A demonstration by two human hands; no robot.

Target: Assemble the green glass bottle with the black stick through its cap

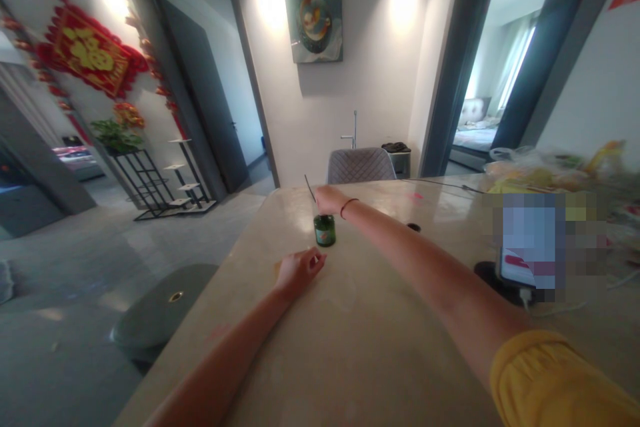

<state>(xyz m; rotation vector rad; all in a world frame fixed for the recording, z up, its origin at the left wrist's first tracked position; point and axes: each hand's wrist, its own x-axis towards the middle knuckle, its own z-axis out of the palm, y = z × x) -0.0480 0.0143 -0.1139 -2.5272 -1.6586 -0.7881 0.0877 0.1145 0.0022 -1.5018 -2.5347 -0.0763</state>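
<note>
A small green glass bottle [325,235] with a pale label stands upright on the table [350,347]. Just over its mouth is my right hand [330,200], closed, with a thin dark stick [310,188] poking up and left out of it. Whether the stick's lower end is inside the bottle is hidden. My left hand [300,268] rests on the tabletop in front of the bottle, fingers curled in; anything inside them cannot be made out. A flat brownish piece [277,269] peeks out at its left side. Right of the bottle, past my forearm, lies a small black round thing [413,227].
At the right, a phone [525,240] leans on a dark stand, with a white cable plugged in. Behind it lie plastic bags [530,167] and a dark cable [450,185]. A quilted chair [361,165] faces me; a green stool [165,307] stands left.
</note>
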